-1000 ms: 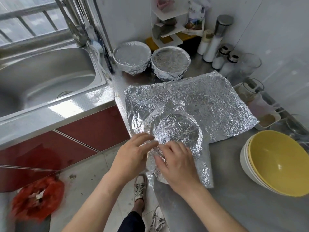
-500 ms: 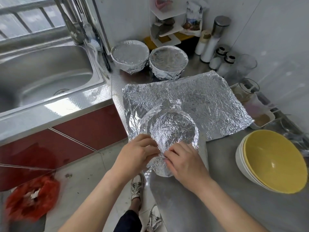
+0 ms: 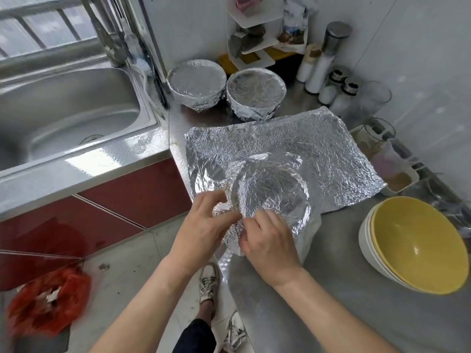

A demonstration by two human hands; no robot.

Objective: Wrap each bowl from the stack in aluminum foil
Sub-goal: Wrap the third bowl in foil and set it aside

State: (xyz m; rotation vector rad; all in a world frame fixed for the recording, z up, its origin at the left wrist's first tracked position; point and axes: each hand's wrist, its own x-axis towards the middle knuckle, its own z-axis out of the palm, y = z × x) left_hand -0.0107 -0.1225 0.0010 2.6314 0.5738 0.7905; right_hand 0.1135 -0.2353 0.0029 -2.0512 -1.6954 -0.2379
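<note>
At the counter [image 3: 331, 289] edge, left hand [image 3: 204, 228] and right hand [image 3: 270, 243] pinch crumpled foil [image 3: 309, 225] round a bowl [image 3: 270, 189]; bare steel separates it from empty stacked bowls [image 3: 413, 243].

Bare forearms angled inward, left grip [image 3: 204, 226] and right grip [image 3: 270, 242] side by side, nearly touching, fingers [image 3: 263, 218] curled, both pinching foil [image 3: 270, 192] just ahead of the knuckles.

Both hands, left [image 3: 204, 228] and right [image 3: 267, 240], pinch foil [image 3: 229, 212] against the near rim of the foil-covered bowl [image 3: 270, 189] on the counter [image 3: 356, 314].
</note>
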